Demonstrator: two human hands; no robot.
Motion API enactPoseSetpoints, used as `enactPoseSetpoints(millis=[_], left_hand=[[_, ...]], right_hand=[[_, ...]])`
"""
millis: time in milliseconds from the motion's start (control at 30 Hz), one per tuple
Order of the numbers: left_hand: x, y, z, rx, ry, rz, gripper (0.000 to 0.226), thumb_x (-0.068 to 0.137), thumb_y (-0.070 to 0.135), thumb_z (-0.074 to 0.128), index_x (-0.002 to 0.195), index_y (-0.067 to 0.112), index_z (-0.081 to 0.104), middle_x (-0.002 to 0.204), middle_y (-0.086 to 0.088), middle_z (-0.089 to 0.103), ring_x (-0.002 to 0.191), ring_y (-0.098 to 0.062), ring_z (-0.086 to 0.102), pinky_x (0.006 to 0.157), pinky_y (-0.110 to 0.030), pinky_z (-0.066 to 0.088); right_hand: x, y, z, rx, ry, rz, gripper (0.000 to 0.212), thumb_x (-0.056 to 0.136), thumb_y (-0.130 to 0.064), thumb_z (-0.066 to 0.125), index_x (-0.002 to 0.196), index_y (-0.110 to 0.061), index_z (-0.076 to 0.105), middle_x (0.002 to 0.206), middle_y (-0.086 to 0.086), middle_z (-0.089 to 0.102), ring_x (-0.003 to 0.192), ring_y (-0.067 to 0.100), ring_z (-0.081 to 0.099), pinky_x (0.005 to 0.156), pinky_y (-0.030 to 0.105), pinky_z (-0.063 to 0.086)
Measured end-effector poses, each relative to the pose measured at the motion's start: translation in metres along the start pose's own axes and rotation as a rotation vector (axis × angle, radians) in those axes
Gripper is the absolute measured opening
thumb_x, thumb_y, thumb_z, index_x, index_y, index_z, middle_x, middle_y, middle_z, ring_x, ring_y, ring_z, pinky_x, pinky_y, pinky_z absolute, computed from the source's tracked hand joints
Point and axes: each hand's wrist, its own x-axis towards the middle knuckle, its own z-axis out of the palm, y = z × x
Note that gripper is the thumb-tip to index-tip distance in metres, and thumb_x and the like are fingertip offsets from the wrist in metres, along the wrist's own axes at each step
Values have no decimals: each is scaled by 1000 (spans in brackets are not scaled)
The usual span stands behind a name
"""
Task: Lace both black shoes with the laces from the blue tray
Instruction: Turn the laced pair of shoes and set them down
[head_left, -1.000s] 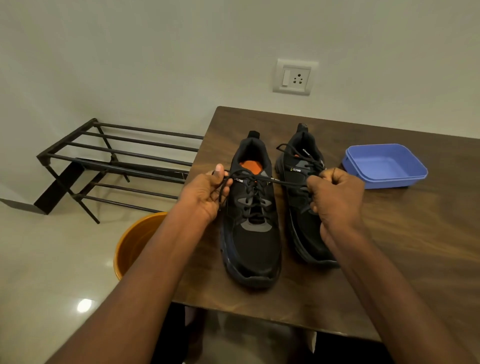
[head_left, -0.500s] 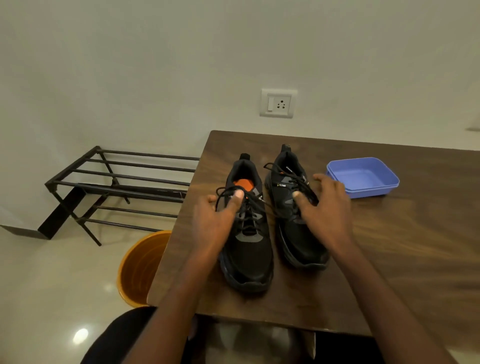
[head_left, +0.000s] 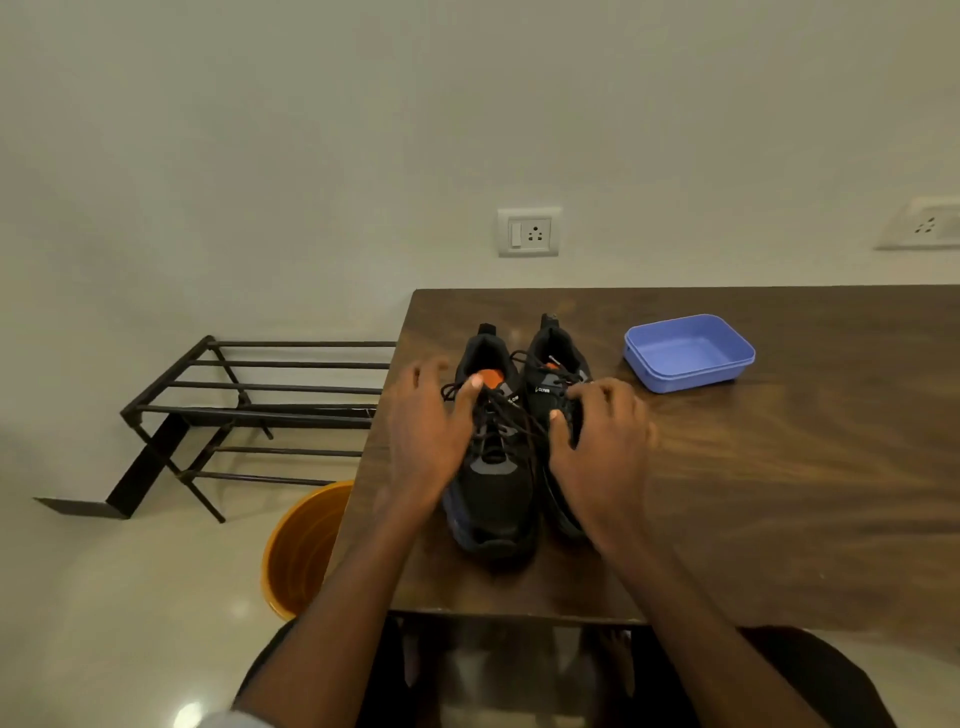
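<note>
Two black shoes stand side by side on the wooden table, toes toward me. The left shoe shows an orange insole, and its black lace lies loose across the tongue toward the right shoe, which is laced. My left hand hovers at the left shoe's side with fingers spread and its thumb touching the lace by the insole. My right hand rests over the right shoe, its bent fingers touching the laced top. The blue tray to the right holds nothing.
An orange bucket stands on the floor by the table's near left corner. A black metal rack stands against the wall on the left. A wall socket is above the table's far edge.
Both hands have let go of the lace ends they pulled taut a second ago and now lie loosely on the shoes. The camera has drawn back and tilted up.
</note>
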Motion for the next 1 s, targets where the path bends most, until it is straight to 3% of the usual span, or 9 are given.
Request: enactPoseSetpoints(millis=[67,167,267,333,400,467,667,867,1000], left_hand=[[32,20,-10,-130,-43,240,38,105,48,51,133,23,60,137,0,56,129,-16,50,109,-45,47],[88,57,4,-80,-258,589,34,108,40,48,136,27,63,144,3,55,137,-15,45,118,-42,37],[123,85,41,252,-605,871,45,106,51,39,147,38,54,163,1,40,153,-22,30,125,-48,25],[133,86,60,522,-811,944,52,104,63,32,150,44,48,168,7,32,158,-24,16,125,-57,19],[138,78,63,602,-904,910,55,103,68,30,150,45,47,165,11,36,159,-23,13,124,-58,17],[141,72,56,571,-873,911,56,102,72,28,146,44,50,156,12,46,154,-19,26,121,-55,21],[148,47,16,569,-883,750,57,92,83,31,125,42,54,128,8,64,119,-19,57,110,-49,35],[138,4,-15,374,-913,551,45,101,66,44,127,31,55,119,2,65,109,-20,60,96,-41,47],[128,-16,-33,287,-877,456,35,105,53,48,122,24,56,113,-1,66,107,-22,61,94,-41,48]], right_hand=[[-14,-24,2,24,-1,-166,20,97,-37,60,113,-27,65,126,-2,57,120,17,52,102,42,42],[-23,-54,16,73,-147,-416,22,100,-38,55,115,-29,69,139,-5,55,129,14,48,106,44,39],[-18,-65,26,-31,-441,-496,41,101,-50,52,135,-30,57,158,-3,37,146,21,33,113,57,32],[-17,-60,26,-157,-555,-504,53,100,-57,51,146,-33,46,162,-3,31,151,25,23,115,63,28],[-19,-52,22,-201,-562,-495,58,99,-58,51,150,-34,40,163,-5,29,152,25,20,115,62,27],[-19,-46,16,-209,-563,-482,61,99,-56,51,154,-35,34,163,-8,26,152,24,20,116,61,25],[-37,-38,10,-294,-564,-508,75,100,-44,57,161,-31,16,165,-8,17,153,27,17,119,63,19],[-57,-28,14,-306,-480,-464,71,90,-43,70,152,-32,37,154,-5,43,146,28,40,114,63,33],[-64,-23,10,-320,-414,-377,62,93,-54,61,149,-33,45,154,-6,49,148,27,41,113,60,36]])
